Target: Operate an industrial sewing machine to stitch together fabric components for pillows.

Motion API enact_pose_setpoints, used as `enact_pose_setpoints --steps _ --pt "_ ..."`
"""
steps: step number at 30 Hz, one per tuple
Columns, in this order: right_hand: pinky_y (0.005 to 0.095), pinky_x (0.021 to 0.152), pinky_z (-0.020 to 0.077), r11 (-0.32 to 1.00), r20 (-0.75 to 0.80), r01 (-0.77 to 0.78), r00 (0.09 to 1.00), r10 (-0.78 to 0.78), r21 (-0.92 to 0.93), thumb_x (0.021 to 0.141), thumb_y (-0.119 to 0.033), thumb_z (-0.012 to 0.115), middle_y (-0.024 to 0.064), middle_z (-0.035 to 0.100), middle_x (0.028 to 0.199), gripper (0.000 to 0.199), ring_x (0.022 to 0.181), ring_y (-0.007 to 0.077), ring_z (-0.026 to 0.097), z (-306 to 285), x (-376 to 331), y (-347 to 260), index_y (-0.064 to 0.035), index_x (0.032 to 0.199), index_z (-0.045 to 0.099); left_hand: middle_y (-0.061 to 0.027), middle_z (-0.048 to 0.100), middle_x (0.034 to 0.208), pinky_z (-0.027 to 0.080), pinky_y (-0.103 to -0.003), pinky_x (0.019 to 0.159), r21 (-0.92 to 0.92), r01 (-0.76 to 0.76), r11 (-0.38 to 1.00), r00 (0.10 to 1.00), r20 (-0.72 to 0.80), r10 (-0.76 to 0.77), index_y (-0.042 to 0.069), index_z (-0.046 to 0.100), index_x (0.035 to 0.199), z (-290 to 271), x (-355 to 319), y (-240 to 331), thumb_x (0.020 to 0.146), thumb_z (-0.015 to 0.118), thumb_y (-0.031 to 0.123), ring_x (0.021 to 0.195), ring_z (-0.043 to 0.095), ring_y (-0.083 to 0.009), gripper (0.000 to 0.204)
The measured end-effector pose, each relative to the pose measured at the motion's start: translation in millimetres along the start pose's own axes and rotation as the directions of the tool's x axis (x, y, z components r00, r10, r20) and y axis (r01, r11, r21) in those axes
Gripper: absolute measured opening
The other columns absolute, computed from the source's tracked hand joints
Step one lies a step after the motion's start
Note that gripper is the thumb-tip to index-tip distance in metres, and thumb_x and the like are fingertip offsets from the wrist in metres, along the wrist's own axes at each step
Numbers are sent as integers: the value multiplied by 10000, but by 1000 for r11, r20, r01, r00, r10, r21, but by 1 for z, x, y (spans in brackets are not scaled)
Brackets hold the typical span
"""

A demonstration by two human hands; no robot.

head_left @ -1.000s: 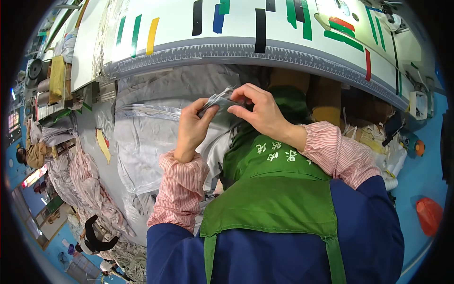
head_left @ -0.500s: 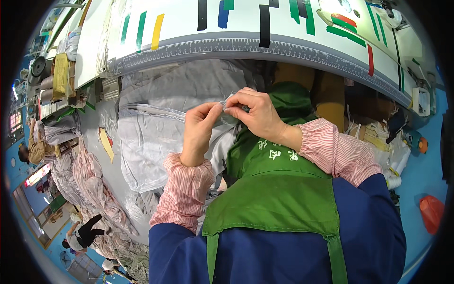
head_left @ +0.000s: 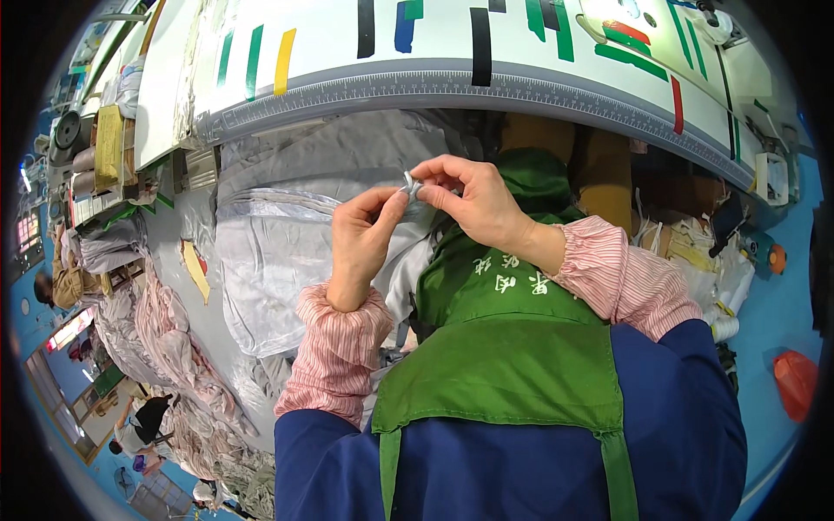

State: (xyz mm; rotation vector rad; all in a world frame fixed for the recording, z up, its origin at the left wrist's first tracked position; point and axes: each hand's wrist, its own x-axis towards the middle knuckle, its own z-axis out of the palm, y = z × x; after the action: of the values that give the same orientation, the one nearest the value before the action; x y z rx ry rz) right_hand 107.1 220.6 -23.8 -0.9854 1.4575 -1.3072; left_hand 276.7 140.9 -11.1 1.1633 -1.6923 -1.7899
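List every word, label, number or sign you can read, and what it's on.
Apron: white characters, partly visible; not copied out here.
Ruler: fine scale marks and numbers, too small to read.
Elsewhere: no text I can make out.

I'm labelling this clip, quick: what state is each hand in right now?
Left hand: closed, thumb and fingers pinching a small light-grey cloth piece.
Right hand: closed, fingertips on the same piece.
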Motion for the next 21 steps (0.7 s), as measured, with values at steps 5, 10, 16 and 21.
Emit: enact_pose_setpoints --steps 5,10,16,21 --pt "277 659 493 999 75 -29 997 27 17 856 -98 689 79 701 829 149 745 121 635 -6 1 -2 11 956 671 26 648 770 425 -189 629 30 -32 999 999 0 32 -31 710 991 0 0 3 918 665 121 705 537 -33 174" --pt "272 674 480 1000 108 30 994 -30 3 865 -99 678 69 685 918 112 741 111 599 -10 0 -3 -4 919 654 22 643 705 424 -205 596 149 -52 987 998 29 48 -24 714 965 -9 3 3 893 680 117 663 533 -33 162" --pt "235 772 447 992 119 97 987 -106 80 931 -63 621 32 591 1149 41 855 63 519 -14 4 3 -32 912 599 -9 615 654 404 -231 552 271 -177 946 983 85 160 -29 704 944 -14 6 12 874 683 116 604 502 -43 163" --pt "236 821 432 971 279 -26 959 -42 237 946 -64 602 40 582 1167 28 896 63 504 -18 8 3 -50 949 578 8 593 648 370 -226 528 206 -138 969 985 127 113 -32 705 931 -20 6 12 876 680 109 589 469 -40 154"
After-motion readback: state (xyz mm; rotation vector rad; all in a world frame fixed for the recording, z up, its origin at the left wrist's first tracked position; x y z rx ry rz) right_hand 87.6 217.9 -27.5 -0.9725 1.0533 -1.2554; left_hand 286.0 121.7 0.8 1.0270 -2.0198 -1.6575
